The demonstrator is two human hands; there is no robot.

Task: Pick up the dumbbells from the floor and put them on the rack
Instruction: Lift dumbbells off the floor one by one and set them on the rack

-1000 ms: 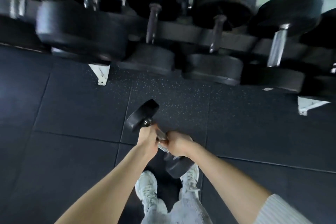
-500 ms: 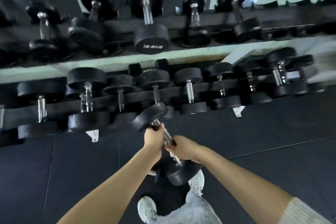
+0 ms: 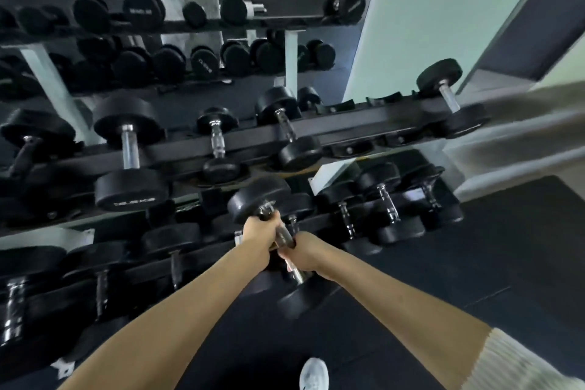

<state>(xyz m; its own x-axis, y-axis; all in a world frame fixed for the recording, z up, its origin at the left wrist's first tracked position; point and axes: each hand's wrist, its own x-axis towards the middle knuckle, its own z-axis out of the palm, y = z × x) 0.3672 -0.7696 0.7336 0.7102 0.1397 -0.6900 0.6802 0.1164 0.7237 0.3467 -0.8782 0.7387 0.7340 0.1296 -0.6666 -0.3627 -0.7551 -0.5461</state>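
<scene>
Head view shows both hands, left [image 3: 258, 233] and right [image 3: 305, 252], clenched around the handle of a dumbbell [image 3: 278, 233] held tilted at frame centre, in front of the rack [image 3: 348, 128], above the floor [image 3: 474, 263].

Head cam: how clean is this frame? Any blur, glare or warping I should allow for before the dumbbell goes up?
Head view: motion blur smears the right edge and the lower-left rack; wide-angle warp bends its rails. Black plates lose detail in dim light, with bright glare off the pale wall. Left hand, right hand and the held dumbbell are fairly sharp.
</scene>
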